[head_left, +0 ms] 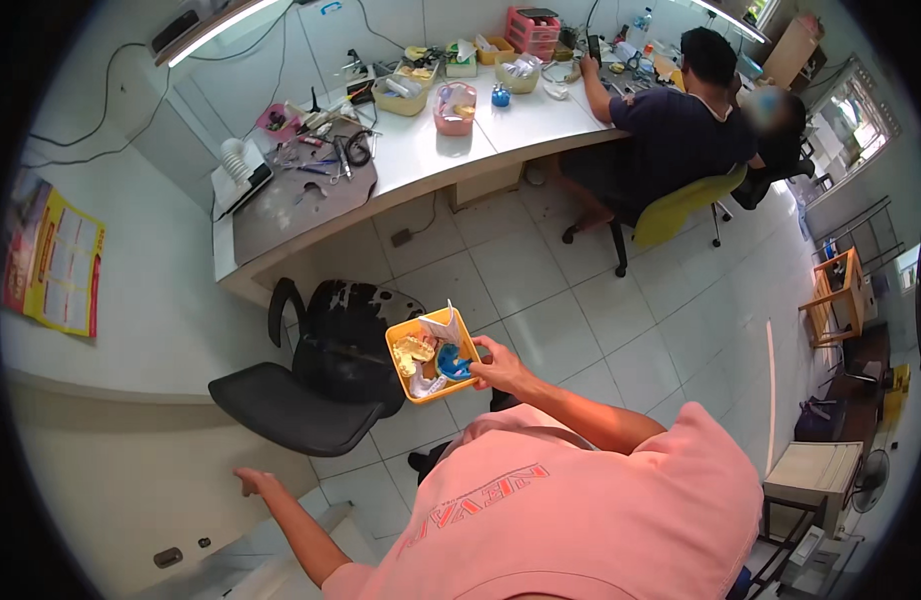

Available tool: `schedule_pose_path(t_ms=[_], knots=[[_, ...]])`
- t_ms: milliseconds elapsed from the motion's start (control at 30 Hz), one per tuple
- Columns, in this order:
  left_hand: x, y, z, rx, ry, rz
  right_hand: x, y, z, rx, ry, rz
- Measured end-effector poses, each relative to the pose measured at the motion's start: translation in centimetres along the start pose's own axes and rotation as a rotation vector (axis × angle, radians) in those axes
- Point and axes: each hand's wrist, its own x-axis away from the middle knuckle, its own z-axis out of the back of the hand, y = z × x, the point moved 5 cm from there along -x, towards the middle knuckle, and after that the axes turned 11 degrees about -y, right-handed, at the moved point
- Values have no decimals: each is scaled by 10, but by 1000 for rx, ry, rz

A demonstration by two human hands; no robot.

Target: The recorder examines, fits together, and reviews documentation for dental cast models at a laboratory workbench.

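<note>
Has at 8 o'clock a black chair (331,372) with a flaking seat; bends the right arm (596,418) in from 4 o'clock; stretches out the left hand (250,481), empty, fingers partly extended, between 7 and 8; grips with the right hand (500,367), fingers closed, the 3 o'clock rim of a square yellow tray (440,394) near centre; carries inside a bumpy cream arch (412,353), a blue piece (453,363).

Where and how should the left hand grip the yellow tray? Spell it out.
Likely best: the yellow tray by its left rim, left hand coming from the left. The right hand holds the opposite side; this straight rim stands free.
</note>
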Motion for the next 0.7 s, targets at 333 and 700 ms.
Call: schedule_pose_path(t_ms=[333, 700], knots=[[-157, 127, 309, -70, 762, -433, 50, 78, -199, 45, -163, -72], [-185, 204, 290, 211, -427, -449, 46, 87, -326, 286, -325, -66]])
